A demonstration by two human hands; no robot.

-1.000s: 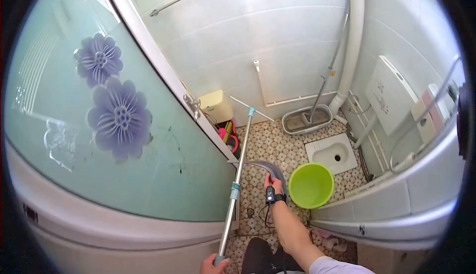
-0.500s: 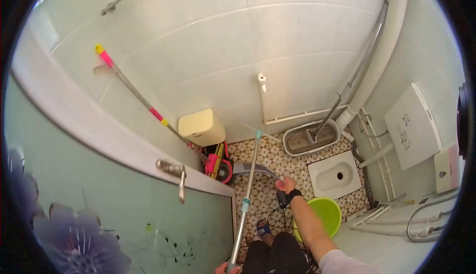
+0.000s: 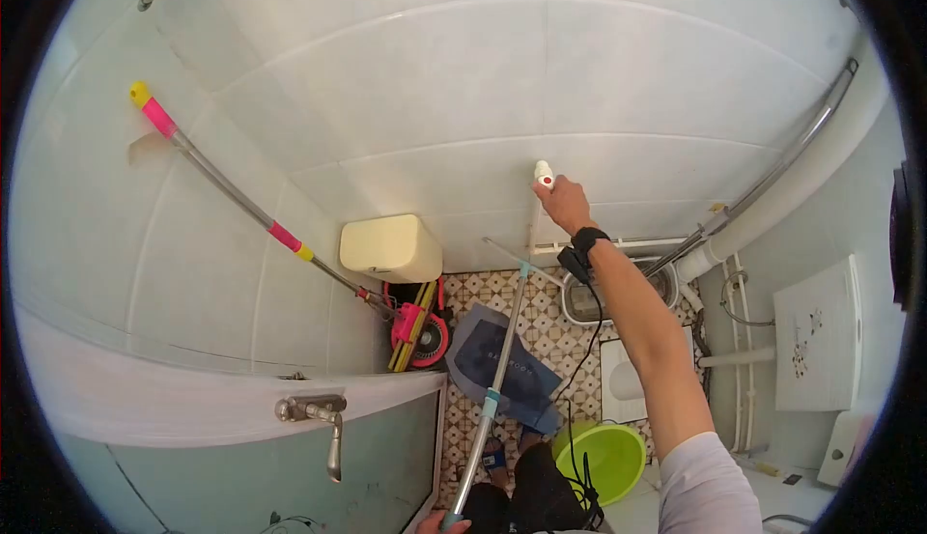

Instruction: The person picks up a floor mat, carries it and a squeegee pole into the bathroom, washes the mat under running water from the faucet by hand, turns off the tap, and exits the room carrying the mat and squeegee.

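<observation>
At the bottom edge, my left hand is closed round the lower end of a silver pole with teal joints, whose thin crossbar rests near the back wall. My right hand is raised to the wall, its fingers closed at the white valve with a red mark. A black device with a cable hangs from my right wrist. Below the pole, a grey-blue mat lies folded on the patterned floor. A lime green basin stands beside my legs.
A pink and yellow mop leans at the left, its head in a bucket beside a cream bin. A grey mop bucket sits by the back wall near the squat toilet. The door handle juts out at lower left.
My right hand has let go of the mat and risen to the wall valve. The mat now lies on the floor. The view has shifted, and my left hand still holds the pole.
</observation>
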